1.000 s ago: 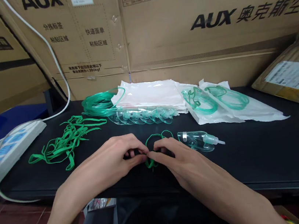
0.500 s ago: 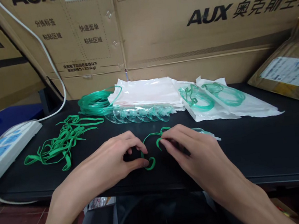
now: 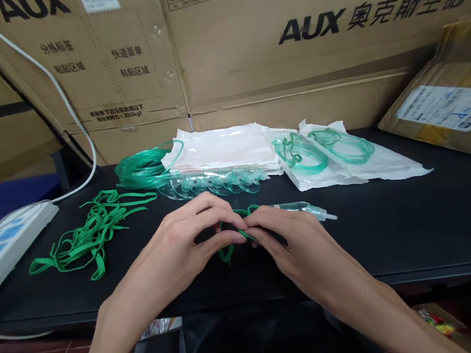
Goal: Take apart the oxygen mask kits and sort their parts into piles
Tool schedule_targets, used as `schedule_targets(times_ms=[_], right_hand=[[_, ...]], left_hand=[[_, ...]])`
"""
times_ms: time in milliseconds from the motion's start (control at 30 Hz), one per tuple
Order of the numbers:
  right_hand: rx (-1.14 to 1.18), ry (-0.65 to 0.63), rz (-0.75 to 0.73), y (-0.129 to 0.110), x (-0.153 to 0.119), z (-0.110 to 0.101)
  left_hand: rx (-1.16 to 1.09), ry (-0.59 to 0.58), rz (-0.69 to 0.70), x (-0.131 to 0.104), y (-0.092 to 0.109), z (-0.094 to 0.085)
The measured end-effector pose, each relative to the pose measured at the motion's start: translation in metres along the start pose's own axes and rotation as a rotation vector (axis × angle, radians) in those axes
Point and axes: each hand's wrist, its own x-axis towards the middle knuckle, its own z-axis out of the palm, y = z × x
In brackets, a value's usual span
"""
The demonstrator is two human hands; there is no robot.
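Observation:
Between my fingertips is a green elastic strap (image 3: 227, 253), looped above the front of the black table. My left hand (image 3: 199, 228) pinches it from the left with thumb and forefinger. From the other side my right hand (image 3: 289, 230) pinches it too, and the fingertips of both hands meet. Just behind my right hand lies a clear plastic mask (image 3: 303, 208) with a pale tip, partly hidden by the hand. A tangle of green elastic straps (image 3: 94, 228) rests on the table to the left.
Behind my hands are a coil of green tubing (image 3: 142, 169), a row of clear masks (image 3: 214, 182), stacked white pouches (image 3: 222, 146) and bagged tubing (image 3: 303, 158). A power strip (image 3: 12, 243) lies left; a taped carton (image 3: 447, 94) stands right. Large AUX boxes (image 3: 247, 69) close off the back.
My hands have come together, and the fingertips now meet at the strap, where before they were apart. The mask behind my right hand shows more. The whole view has shifted slightly.

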Motion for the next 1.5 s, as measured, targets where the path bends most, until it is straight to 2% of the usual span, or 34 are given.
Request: schedule_targets(times_ms=[100,233,300,433,500,667,800,1033,1300,1500], right_hand=[[0.016,-0.001,-0.033,-0.004,0.001,-0.007],[-0.207,0.212,-0.148,0.000,-0.001,-0.031],[-0.351,0.243,-0.125,0.011,-0.004,-0.044],[-0.427,0.023,0.087,0.038,-0.009,-0.058],[-0.393,-0.013,0.168,0.042,-0.008,-0.060],[-0.125,0.207,0.243,0.021,0.000,-0.061],[0.100,0.211,0.213,0.009,0.001,-0.057],[0.301,0.163,0.243,0.002,0.002,-0.051],[0.381,0.187,0.237,-0.001,0.002,-0.044],[0.225,0.215,0.127,-0.008,0.003,-0.037]], left_hand=[[-0.014,0.009,-0.006,0.001,0.001,0.001],[-0.034,0.026,-0.055,0.002,0.002,0.001],[-0.041,0.020,-0.138,0.002,0.003,0.002],[-0.055,-0.001,-0.300,0.003,0.003,0.007],[-0.091,0.010,-0.311,0.005,0.002,0.009],[-0.188,0.028,-0.307,0.008,0.004,0.011],[-0.222,0.019,-0.289,0.009,0.006,0.011],[-0.261,0.039,-0.305,0.009,0.011,0.010],[-0.285,0.040,-0.329,0.009,0.012,0.011],[-0.280,0.013,-0.377,0.009,0.009,0.010]])
